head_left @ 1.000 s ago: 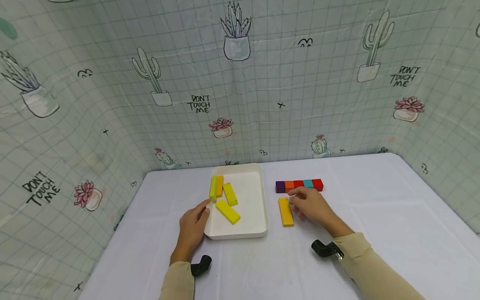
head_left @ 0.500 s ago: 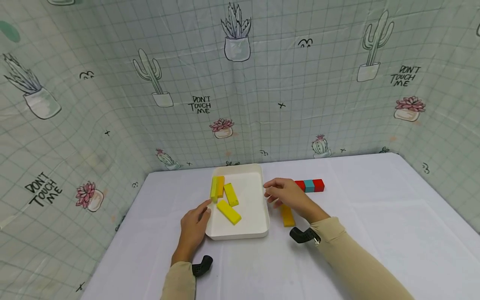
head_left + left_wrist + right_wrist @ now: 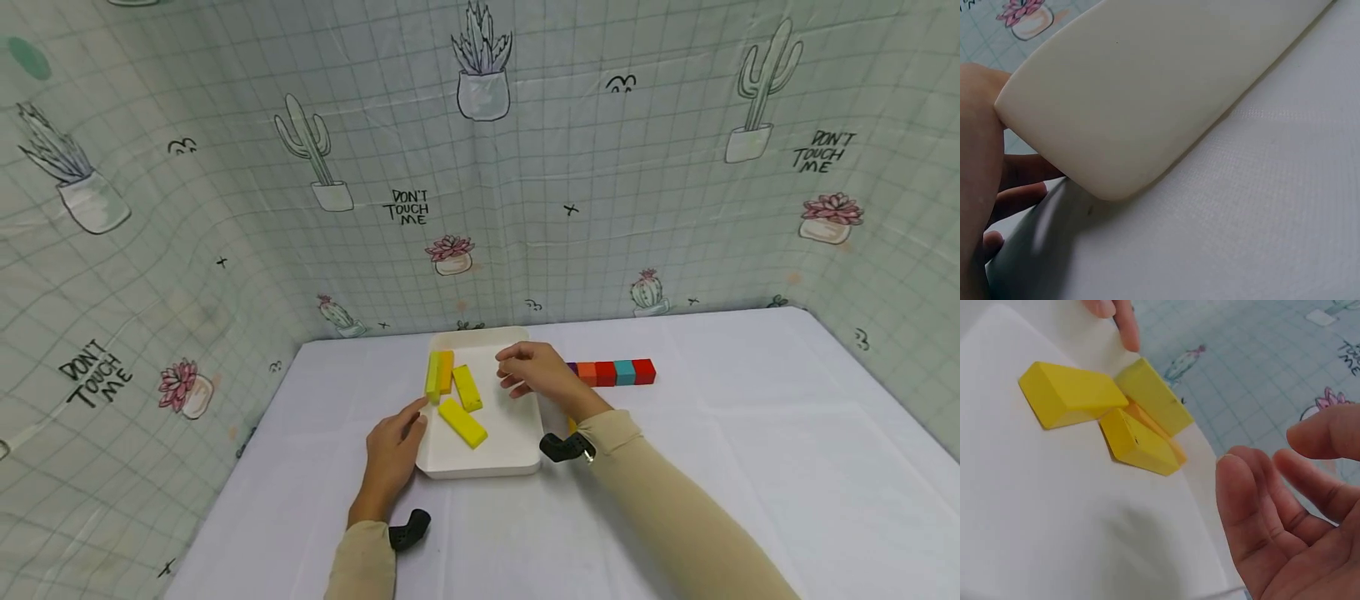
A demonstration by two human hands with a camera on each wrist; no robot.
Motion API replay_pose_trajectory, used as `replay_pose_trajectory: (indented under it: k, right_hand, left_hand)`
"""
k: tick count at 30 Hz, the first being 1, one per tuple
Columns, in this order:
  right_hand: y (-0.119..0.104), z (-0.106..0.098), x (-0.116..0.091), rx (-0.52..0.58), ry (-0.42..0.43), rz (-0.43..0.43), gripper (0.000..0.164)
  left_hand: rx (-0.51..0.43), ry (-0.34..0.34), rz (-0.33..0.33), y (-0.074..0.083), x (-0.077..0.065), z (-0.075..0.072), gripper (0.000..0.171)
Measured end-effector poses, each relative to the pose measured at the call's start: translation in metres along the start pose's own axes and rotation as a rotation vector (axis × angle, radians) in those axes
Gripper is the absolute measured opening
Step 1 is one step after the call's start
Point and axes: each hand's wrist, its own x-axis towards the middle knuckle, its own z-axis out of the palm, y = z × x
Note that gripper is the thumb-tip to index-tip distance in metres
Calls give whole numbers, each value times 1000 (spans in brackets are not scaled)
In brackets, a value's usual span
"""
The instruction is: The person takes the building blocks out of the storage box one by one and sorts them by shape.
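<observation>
My left hand [image 3: 392, 450] grips the near left wall of the white tray [image 3: 480, 472], with thumb and index finger at the rim and other fingers outside [image 3: 1029, 169]. Inside the tray are a lime-yellow block [image 3: 433, 377] on edge against the left wall, an orange-yellow block [image 3: 446, 372] beside it, and two yellow blocks, one farther back [image 3: 1138, 445] and one nearer [image 3: 1072, 394]. Above the tray's right half hovers my right hand [image 3: 543, 372], fingers loosely bent and holding nothing. An orange-yellow block [image 3: 572, 425] is mostly hidden under my right wrist.
Right of the tray stands a row of small cubes: purple [image 3: 572, 367], orange [image 3: 587, 374], red [image 3: 605, 373], teal [image 3: 625, 372] and another red cube [image 3: 644, 372]. A white cloth [image 3: 750, 433] covers the table. Patterned fabric [image 3: 570, 167] rises behind it.
My right hand has moved left from beside the orange-yellow block and cube row to above the tray, covering most of that block. My left hand has stayed at the tray's wall.
</observation>
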Motion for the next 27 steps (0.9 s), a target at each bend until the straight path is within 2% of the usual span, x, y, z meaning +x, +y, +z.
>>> replay_pose_trajectory:
  k: [3,10,17,27]
  right_hand:
    - [-1,6,6,-5,-1,-2,38]
    - [-4,17,15,-77,-28,-10,39]
    - [-7,22,24,-146,17,7,37]
    - [-7,34,33,-230,29,35,36]
  left_hand:
    - [1,-1,11,0,0,1,39]
    - [11,-12,-11,0,-1,1,40]
    - [-2,-20,12,2,3,3,40]
    - [10,-13,-9,2,-1,1,39]
